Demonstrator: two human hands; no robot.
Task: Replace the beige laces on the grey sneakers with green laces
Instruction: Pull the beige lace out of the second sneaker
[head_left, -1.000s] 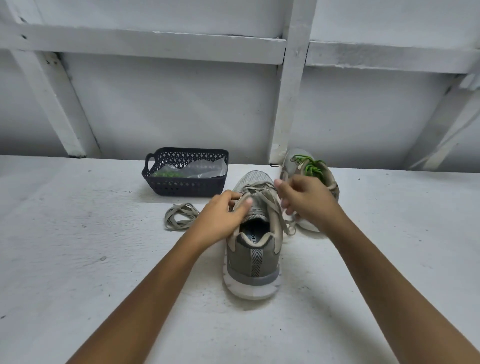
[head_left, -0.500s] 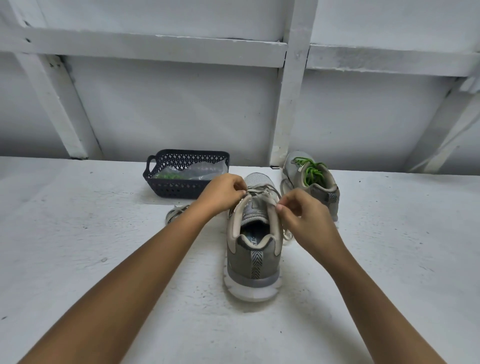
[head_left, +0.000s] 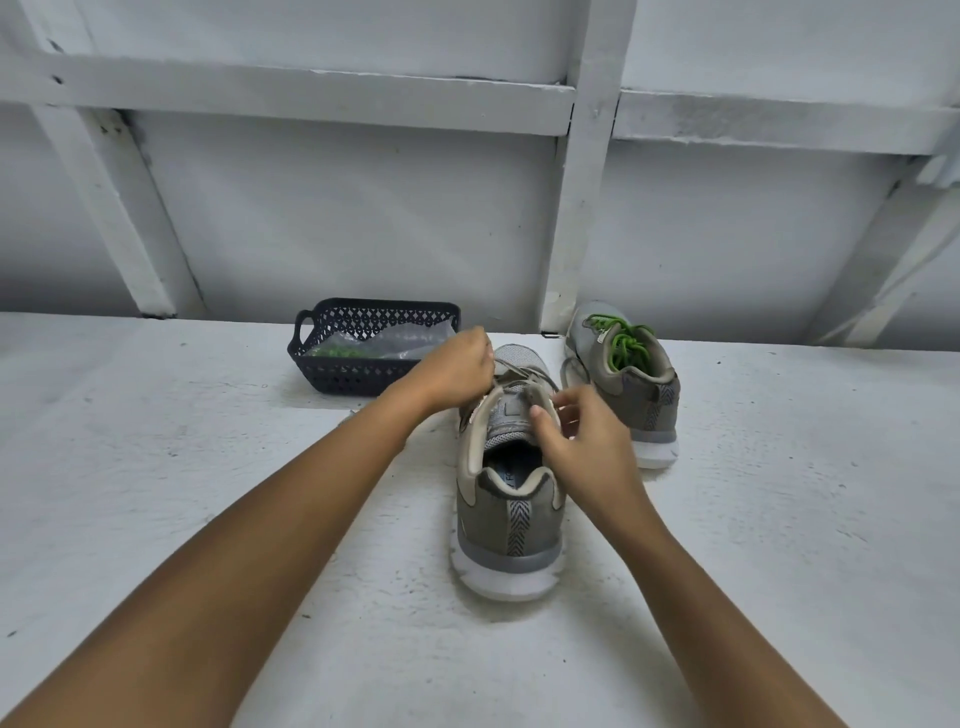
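Soft, light and limp by the look, the beige lace (head_left: 519, 376) on the near grey sneaker (head_left: 506, 519) is best pulled close beside an eyelet, where the left hand (head_left: 460, 371) pinches it, while I cannot tell whether the right hand (head_left: 582, 447) grips it too.

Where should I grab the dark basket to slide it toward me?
Take the basket by the loop handle on its left end, coming in from the left. The loop sticks out from the wall with a gap for fingers, and the left hand blocks the right end in this view.
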